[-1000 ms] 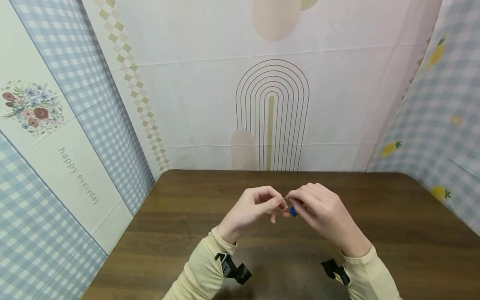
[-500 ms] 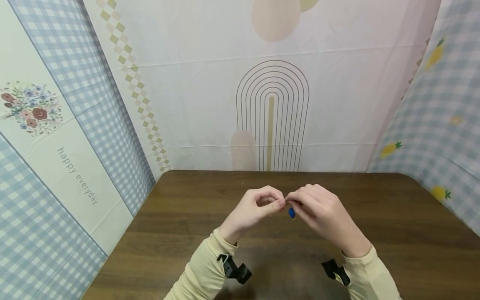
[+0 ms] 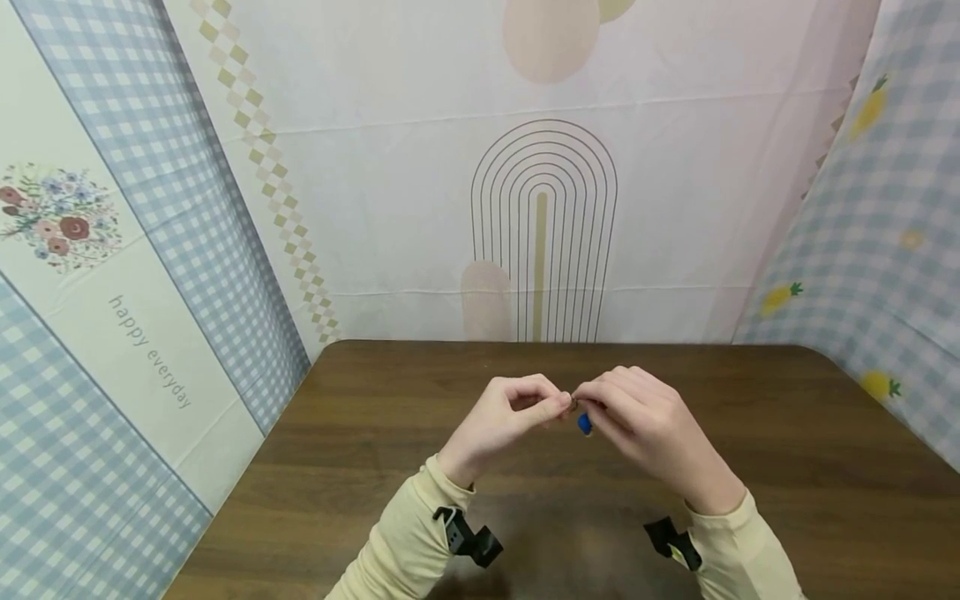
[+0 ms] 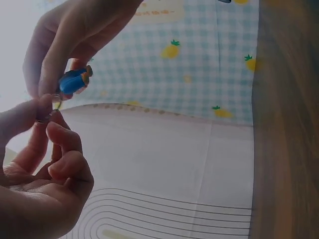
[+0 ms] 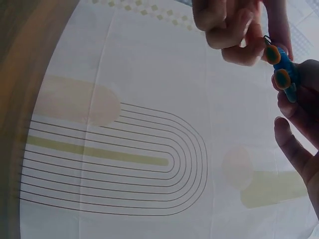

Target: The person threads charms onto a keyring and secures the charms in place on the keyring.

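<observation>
A small blue charm (image 3: 585,424) with orange parts hangs between the two hands, above the table; the right wrist view shows two orange-rimmed dark green ovals on the charm (image 5: 285,69). My left hand (image 3: 506,423) pinches a small metal loop or ring (image 4: 45,118) between thumb and index finger. Its other fingers are loosely curled in the left wrist view. From the right, my right hand (image 3: 647,423) pinches the charm's metal fitting with thumb and index finger. The fingertips of both hands nearly meet, and they hide most of the fitting.
Below the hands spreads a brown wooden table (image 3: 360,500). A white patterned cloth (image 3: 390,208) hangs behind it, with checked cloths at both sides. Black wrist cameras (image 3: 468,537) sit on the cream sleeves (image 3: 397,533).
The left hand's fingers have drawn in around the metal ring, with its lower fingers more tucked away. The blue charm has shifted slightly; the right hand stays almost in place.
</observation>
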Action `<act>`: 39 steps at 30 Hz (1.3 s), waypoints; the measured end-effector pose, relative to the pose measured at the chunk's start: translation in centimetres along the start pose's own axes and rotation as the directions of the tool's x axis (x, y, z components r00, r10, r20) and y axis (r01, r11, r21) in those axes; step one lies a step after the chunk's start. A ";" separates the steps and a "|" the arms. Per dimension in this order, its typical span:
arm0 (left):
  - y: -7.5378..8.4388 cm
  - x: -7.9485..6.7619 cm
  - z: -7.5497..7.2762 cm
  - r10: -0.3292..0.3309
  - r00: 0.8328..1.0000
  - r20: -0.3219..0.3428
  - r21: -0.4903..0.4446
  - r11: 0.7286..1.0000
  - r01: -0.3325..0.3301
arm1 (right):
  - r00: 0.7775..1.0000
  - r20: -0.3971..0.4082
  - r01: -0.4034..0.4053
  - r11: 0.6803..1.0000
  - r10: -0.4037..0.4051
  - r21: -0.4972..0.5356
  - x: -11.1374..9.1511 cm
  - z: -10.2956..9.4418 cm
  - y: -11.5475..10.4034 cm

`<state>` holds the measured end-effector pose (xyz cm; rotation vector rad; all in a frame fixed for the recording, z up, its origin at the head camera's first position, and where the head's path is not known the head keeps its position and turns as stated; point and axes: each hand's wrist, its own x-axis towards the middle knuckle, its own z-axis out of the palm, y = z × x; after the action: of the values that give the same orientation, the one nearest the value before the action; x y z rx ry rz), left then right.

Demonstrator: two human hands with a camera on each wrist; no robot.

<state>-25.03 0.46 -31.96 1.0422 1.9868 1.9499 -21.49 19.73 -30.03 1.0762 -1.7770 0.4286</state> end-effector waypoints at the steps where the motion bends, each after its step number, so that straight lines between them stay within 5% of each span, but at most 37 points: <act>1: -0.1 0.0 0.0 0.005 1.000 0.004 0.006 1.000 -0.005 | 1.000 0.005 0.003 1.000 -0.003 -0.001 0.0 0.1 0.0; 10: -0.3 -0.1 0.0 0.186 0.982 -0.016 -0.032 0.982 -0.186 | 1.000 -0.011 -0.003 1.000 0.003 0.004 0.1 -0.2 -0.2; 14: -0.2 -0.2 -0.1 0.154 0.988 -0.020 -0.036 0.987 -0.154 | 1.000 -0.021 0.000 1.000 0.000 0.008 0.1 -0.3 -0.3; 19: 0.2 -0.3 -0.3 0.098 0.995 -0.028 0.081 0.992 -0.095 | 1.000 -0.010 0.013 1.000 -0.013 -0.002 0.1 -0.3 -0.3; 23: 0.3 -0.5 -0.4 0.109 0.994 0.010 0.138 0.984 -0.109 | 1.000 0.000 0.013 1.000 -0.013 -0.004 0.0 -0.2 -0.3; 30: 0.3 -0.5 -0.2 0.169 0.985 -0.042 0.012 0.986 -0.169 | 1.000 -0.019 -0.012 1.000 0.012 0.003 -0.1 -0.3 -0.2; 39: 0.4 -0.4 -0.2 0.025 1.000 -0.006 0.156 0.987 -0.024 | 1.000 -0.006 0.023 1.000 -0.023 -0.001 -0.2 0.2 -0.2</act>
<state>-24.74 0.01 -31.73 1.1005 2.1706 1.8368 -21.40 19.62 -30.31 1.0920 -1.7576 0.4171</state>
